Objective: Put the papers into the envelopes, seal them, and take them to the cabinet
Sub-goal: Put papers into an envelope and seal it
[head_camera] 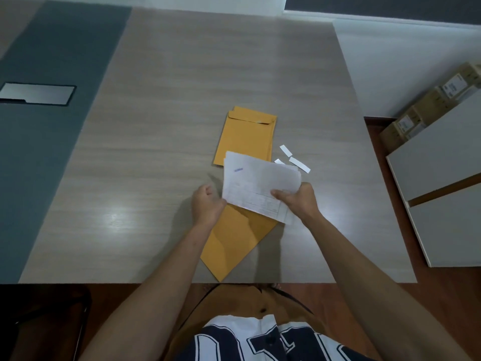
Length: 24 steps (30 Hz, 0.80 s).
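A sheaf of white printed papers (256, 182) is held above the table, tilted, with my right hand (296, 198) gripping its near right corner. My left hand (207, 204) touches the sheaf's left edge, fingers curled; whether it grips the papers or the envelope below is unclear. Under the papers lies a yellow-brown envelope (231, 241), angled toward the table's front edge. A small stack of the same envelopes (247, 134), flaps shut, lies farther back, partly covered by the papers.
Three white peel-off strips (299, 164) lie right of the papers on the wood-grain table (156, 126). White cabinets (437, 178) stand to the right, with cardboard boxes (426, 105) behind them. A grey panel with a metal plate (39, 93) runs along the left.
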### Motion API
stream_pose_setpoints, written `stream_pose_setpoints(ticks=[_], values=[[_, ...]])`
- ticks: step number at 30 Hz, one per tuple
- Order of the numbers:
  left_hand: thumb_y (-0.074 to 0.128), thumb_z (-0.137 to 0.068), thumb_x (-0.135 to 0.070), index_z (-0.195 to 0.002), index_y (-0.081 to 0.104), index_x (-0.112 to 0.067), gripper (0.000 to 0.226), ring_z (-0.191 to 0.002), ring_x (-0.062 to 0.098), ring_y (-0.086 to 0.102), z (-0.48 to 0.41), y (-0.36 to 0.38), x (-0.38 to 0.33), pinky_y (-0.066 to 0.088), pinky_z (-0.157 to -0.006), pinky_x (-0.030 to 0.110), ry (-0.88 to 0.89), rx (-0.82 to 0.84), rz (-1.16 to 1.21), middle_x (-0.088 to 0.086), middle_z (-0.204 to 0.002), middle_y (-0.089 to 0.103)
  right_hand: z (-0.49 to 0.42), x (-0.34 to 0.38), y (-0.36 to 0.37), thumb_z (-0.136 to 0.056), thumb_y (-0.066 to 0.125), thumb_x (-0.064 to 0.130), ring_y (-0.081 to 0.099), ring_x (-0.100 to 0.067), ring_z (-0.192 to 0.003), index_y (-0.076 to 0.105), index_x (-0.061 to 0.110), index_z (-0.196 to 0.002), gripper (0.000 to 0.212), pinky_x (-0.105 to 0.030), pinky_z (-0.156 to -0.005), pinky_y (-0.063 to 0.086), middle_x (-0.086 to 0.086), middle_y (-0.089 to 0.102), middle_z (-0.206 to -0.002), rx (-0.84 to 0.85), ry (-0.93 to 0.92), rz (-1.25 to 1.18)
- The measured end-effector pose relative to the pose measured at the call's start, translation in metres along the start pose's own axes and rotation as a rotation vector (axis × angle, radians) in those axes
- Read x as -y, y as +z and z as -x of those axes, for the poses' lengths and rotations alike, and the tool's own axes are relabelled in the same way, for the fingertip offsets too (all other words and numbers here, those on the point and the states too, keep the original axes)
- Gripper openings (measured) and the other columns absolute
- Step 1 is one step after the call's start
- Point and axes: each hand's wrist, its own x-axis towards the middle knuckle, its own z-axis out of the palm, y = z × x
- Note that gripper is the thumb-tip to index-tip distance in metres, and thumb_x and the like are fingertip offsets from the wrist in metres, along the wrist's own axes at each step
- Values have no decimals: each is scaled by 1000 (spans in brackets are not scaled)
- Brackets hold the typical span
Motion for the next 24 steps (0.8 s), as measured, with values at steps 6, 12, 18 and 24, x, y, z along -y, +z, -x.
stream_pose_setpoints(ticks=[6,12,18,24], values=[[76,-78,-31,-139,49,-18,68,-130,20,39,16,37,-3,39,-102,31,288,236,-560,1,-138,42,-9,5,-48,-72,86,20,67,-25,-83,69,0,-93,34,-37,-73,57,-11,70,-92,-110,-60,158],[80,-66,-58,-151,22,-39,105,-140,28,23,17,54,-11,27,-111,41,387,318,-1031,10,-152,21,-12,10,-75,-75,83,21,66,-31,-77,69,-5,-85,31,-40,-67,56,-15,69,-84,-131,-136,325],[80,-54,-70,-145,23,-41,111,-133,28,27,5,60,-23,38,-103,44,444,311,-1208,9,-145,25,-18,11,-93,-73,82,20,67,-33,-76,68,-7,-80,32,-40,-63,55,-17,68,-79,-69,-142,388],[86,-48,-65,-134,34,-35,104,-134,28,28,3,62,-29,38,-104,44,456,312,-1201,9,-143,28,-28,8,-102,-72,83,19,65,-25,-71,68,-3,-79,27,-33,-58,52,-13,69,-80,-54,-138,358]])
